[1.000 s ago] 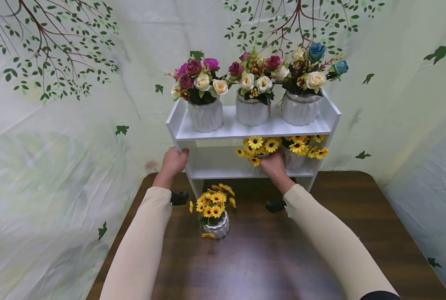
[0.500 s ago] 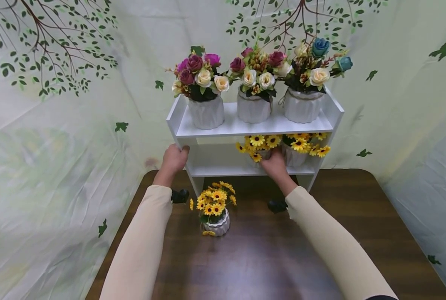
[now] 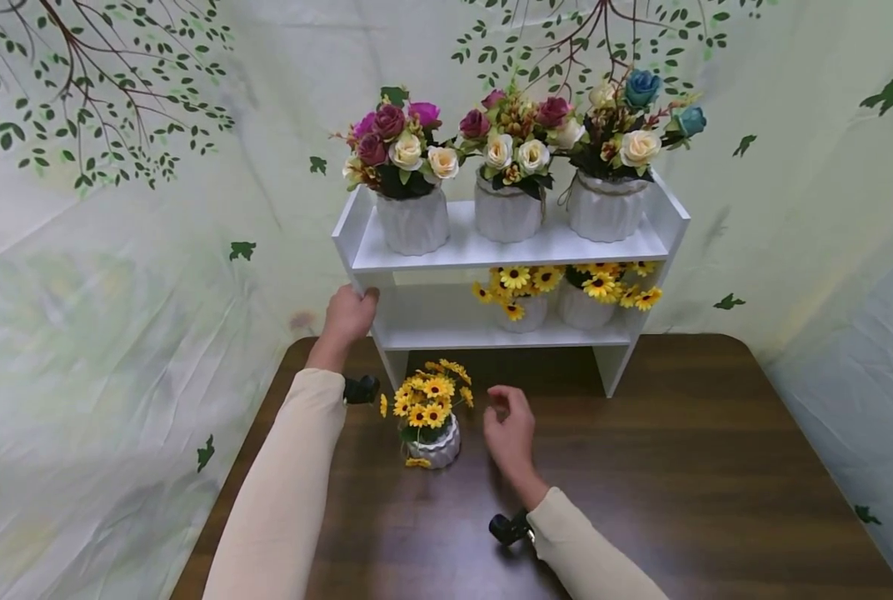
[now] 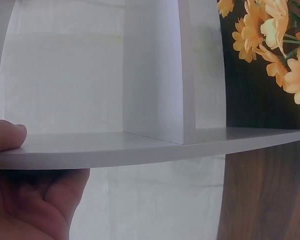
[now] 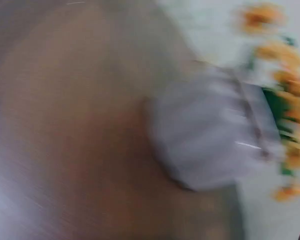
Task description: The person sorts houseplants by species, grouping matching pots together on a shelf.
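Table (image 3: 641, 467): dark brown wood, with the shelf at its back edge and one pot out in front.
Shelf (image 3: 506, 250): white, two levels, backed against the leaf-print cloth.
Top level: three white pots of roses (image 3: 508, 179) in a row, purple and cream on the left, blue and cream on the right.
Lower level: two sunflower pots (image 3: 559, 296) close side by side, toward the right half; the left half holds nothing.
Loose pot (image 3: 431, 421): small white ribbed pot of yellow sunflowers, upright on the table just before the shelf's left leg, between the two arms.
Left hand (image 3: 349, 315): holds the shelf's left end; in the wrist view the thumb lies on top of a white board and the fingers (image 4: 45, 200) curl under it.
Right hand (image 3: 510, 429): hangs just above the table, just beside the loose pot on its right, not touching it; fingers loosely bent, nothing in them. Its wrist view is blurred, showing only the white pot (image 5: 210, 135) close by.
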Tool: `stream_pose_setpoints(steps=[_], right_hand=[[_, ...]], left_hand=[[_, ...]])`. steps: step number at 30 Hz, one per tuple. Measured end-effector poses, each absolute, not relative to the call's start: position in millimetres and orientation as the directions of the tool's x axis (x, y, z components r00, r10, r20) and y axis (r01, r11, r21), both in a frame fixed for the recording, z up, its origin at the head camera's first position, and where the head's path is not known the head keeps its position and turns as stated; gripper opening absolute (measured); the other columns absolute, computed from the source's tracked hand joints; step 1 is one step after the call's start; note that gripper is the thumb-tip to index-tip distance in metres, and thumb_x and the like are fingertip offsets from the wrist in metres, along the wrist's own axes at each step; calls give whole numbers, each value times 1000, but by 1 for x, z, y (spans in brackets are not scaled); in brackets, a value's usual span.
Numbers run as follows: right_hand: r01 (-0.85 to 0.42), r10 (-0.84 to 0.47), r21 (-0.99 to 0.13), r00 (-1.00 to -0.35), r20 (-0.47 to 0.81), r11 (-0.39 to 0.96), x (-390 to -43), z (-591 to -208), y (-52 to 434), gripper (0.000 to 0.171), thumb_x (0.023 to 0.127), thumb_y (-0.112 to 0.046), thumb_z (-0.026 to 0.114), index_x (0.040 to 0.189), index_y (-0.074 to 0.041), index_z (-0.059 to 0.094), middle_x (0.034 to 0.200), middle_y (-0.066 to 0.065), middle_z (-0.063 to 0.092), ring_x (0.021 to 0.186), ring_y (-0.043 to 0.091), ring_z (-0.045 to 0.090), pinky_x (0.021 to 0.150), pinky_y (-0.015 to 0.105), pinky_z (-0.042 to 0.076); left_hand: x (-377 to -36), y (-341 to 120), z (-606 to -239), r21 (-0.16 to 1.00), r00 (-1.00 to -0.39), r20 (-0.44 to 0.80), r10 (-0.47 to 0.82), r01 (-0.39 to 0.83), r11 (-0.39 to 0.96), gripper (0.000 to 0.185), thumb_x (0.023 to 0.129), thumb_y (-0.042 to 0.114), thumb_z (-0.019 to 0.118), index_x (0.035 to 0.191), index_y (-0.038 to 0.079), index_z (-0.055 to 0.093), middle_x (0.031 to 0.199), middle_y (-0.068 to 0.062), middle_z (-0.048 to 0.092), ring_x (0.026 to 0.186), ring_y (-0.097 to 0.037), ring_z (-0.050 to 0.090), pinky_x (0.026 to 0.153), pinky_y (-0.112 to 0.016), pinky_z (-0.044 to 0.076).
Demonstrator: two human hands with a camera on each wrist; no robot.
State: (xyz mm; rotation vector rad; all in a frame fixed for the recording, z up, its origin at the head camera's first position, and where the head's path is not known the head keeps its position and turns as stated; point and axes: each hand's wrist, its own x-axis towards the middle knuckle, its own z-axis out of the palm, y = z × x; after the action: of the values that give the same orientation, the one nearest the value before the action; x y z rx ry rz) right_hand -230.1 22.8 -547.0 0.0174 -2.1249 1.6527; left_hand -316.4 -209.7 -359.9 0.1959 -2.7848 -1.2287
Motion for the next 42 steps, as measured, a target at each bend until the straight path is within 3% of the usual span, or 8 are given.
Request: stream_pose_setpoints(steps=[5, 10, 14, 21, 28, 39, 42], right_hand=[[-90, 70, -899, -989, 133, 429, -211, -578, 2, 52, 74, 8, 63, 125, 2, 54, 120, 19, 59, 106, 32, 59, 89, 46, 52], [-157, -124, -862, -986, 111, 482, -210, -587, -13, 88, 69, -16, 79, 144, 3, 38, 139, 27, 48, 127, 43, 48, 102, 58, 43], [-202, -152, -856, -978, 145, 476, -214, -591, -26, 104, 64, -30, 87, 147, 5, 34, 142, 30, 46, 129, 48, 46, 104, 63, 41], [-157, -69, -873, -988, 141, 461, -218, -599, -43, 102, 65, -30, 89, 146, 0, 37, 141, 22, 52, 126, 42, 51, 101, 63, 42], [-169, -70, -899, -986, 154, 404, -221, -597, -45, 95, 66, -28, 89, 144, -2, 40, 137, 17, 57, 124, 37, 55, 102, 59, 44], [-261, -125, -867, -965, 229, 425, -227, -578, -6, 91, 64, -32, 92, 139, -7, 46, 128, 10, 62, 117, 28, 60, 98, 50, 49], [-282, -150, -848, -959, 239, 448, -228, -562, 12, 93, 65, -33, 91, 141, -8, 46, 129, 10, 61, 118, 29, 59, 98, 50, 49]], left_hand=[[-318, -210, -361, 739, -988, 13, -154, -94, 667, 51, 102, 28, 36, 138, -5, 50, 134, -28, 58, 119, -41, 60, 96, -53, 51], [-317, -211, -361, 733, -987, 29, -155, -85, 675, 50, 102, 28, 36, 135, -6, 52, 133, -28, 59, 117, -41, 60, 94, -53, 51], [-317, -211, -360, 734, -989, 24, -147, -82, 674, 50, 102, 27, 36, 136, -6, 52, 133, -28, 59, 118, -41, 60, 94, -52, 51], [-317, -211, -362, 731, -989, 7, -150, -97, 675, 50, 102, 28, 36, 138, -5, 50, 135, -28, 57, 120, -41, 59, 97, -53, 50], [-317, -211, -361, 722, -989, 18, -149, -90, 686, 50, 103, 28, 37, 137, -5, 51, 135, -28, 57, 121, -42, 59, 98, -54, 49], [-320, -212, -364, 717, -991, 43, -130, -60, 694, 50, 101, 28, 37, 131, -8, 54, 128, -29, 61, 113, -41, 61, 93, -52, 51], [-321, -214, -364, 711, -991, 46, -126, -56, 701, 47, 101, 28, 38, 123, -9, 58, 116, -28, 64, 104, -38, 62, 88, -49, 52]])
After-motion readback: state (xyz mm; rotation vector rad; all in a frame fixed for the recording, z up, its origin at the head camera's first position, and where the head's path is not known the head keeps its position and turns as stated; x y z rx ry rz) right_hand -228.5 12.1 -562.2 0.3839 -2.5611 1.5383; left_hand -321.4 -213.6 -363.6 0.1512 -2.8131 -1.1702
